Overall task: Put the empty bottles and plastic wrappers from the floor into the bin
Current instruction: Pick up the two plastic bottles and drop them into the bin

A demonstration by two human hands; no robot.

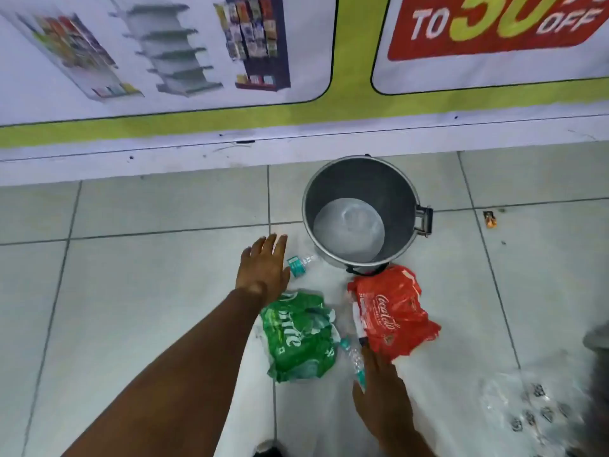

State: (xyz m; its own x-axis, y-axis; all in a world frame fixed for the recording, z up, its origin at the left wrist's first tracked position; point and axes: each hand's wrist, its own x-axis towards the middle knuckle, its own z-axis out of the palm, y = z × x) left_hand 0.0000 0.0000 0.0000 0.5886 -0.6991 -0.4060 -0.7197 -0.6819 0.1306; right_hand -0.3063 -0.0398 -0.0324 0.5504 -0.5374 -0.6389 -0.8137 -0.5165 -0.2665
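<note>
- Grey metal bin (362,179), empty; green wrapper (298,338), red wrapper (393,311) on floor near it.
- Left hand (263,268) fingers spread, beside clear bottle (301,262).
- Right hand (382,397) over second clear bottle (353,357); grip unclear.
- Risk: bottles rolling off.

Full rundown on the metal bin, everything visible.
The bin is a round grey metal pail, dull inside, standing upright on the tiled floor near the wall. It looks empty; its pale bottom shows. A hinged handle bracket sticks out on its right side. The red wrapper lies against its near side, and a clear bottle lies just to its left. Neither hand touches it.
</note>
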